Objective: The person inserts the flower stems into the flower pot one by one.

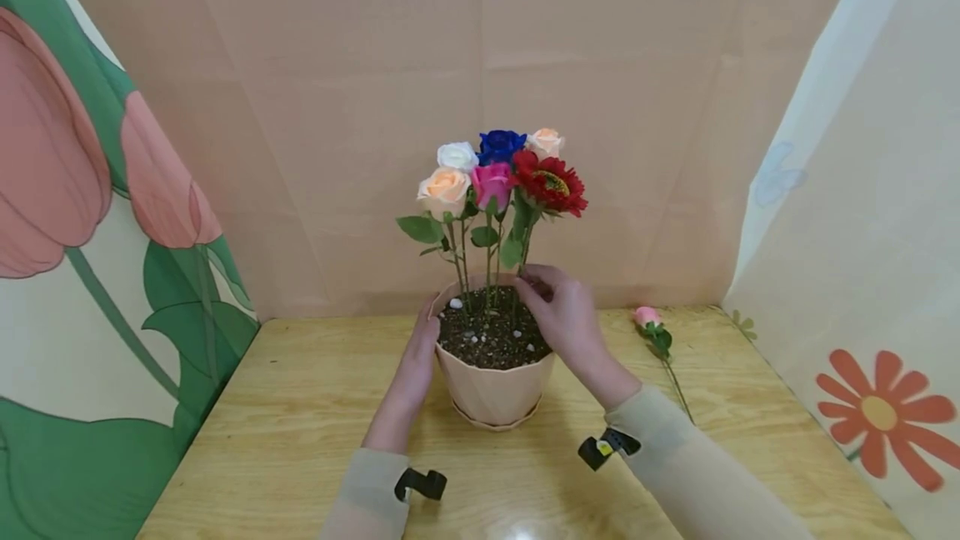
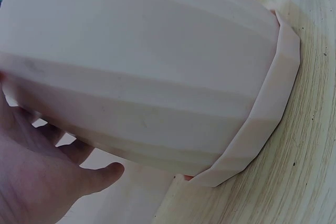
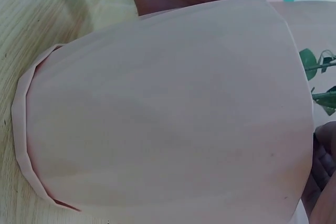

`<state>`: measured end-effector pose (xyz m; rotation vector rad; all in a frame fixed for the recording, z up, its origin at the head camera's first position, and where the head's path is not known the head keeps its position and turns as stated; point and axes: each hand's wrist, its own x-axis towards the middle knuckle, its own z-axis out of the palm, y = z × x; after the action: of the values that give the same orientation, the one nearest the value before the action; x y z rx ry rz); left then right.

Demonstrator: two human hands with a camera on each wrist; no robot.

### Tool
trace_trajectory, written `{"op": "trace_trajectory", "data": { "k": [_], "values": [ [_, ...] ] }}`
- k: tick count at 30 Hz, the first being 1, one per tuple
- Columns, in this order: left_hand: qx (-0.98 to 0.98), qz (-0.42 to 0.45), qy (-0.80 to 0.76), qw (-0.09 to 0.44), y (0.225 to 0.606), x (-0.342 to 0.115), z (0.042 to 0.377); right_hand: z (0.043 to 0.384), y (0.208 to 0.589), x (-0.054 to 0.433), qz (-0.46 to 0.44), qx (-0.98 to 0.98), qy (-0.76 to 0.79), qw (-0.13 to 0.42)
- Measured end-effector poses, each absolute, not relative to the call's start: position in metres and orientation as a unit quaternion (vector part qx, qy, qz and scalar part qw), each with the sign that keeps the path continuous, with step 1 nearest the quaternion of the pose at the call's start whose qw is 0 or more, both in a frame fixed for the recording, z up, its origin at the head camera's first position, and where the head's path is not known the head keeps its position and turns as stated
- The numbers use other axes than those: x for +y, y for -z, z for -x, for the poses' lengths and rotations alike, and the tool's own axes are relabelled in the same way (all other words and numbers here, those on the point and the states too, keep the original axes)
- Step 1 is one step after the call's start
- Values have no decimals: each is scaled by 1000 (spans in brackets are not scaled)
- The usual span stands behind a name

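Note:
A pale pink flowerpot (image 1: 495,390) filled with dark soil (image 1: 487,344) stands in the middle of the table, on its saucer. My left hand (image 1: 420,357) lies along the pot's left side, its fingers mostly straight against the wall; the left wrist view shows the same hand (image 2: 37,171) below the pot's side. At the far right of the rim, my right hand (image 1: 567,315) pinches the stem of a red daisy-like flower (image 1: 550,182). Beside it several roses rise from the soil, among them a blue rose (image 1: 500,146), a magenta rose (image 1: 492,184) and a white rose (image 1: 457,157).
A pink rose (image 1: 648,317) with a green stem lies on the wooden table (image 1: 300,423), right of the pot. Behind stands a plain pinkish backdrop (image 1: 337,107). Flower-printed panels flank the table on both sides.

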<state>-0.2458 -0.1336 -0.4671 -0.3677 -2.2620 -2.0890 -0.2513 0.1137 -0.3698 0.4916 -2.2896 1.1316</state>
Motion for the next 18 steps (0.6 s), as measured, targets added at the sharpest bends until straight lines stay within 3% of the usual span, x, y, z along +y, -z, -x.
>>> {"op": "trace_trajectory", "data": {
  "k": [18],
  "values": [
    [-725,130,676,26,467,-134,247,247,374,110,-188,-848,-402,289]
  ]
}}
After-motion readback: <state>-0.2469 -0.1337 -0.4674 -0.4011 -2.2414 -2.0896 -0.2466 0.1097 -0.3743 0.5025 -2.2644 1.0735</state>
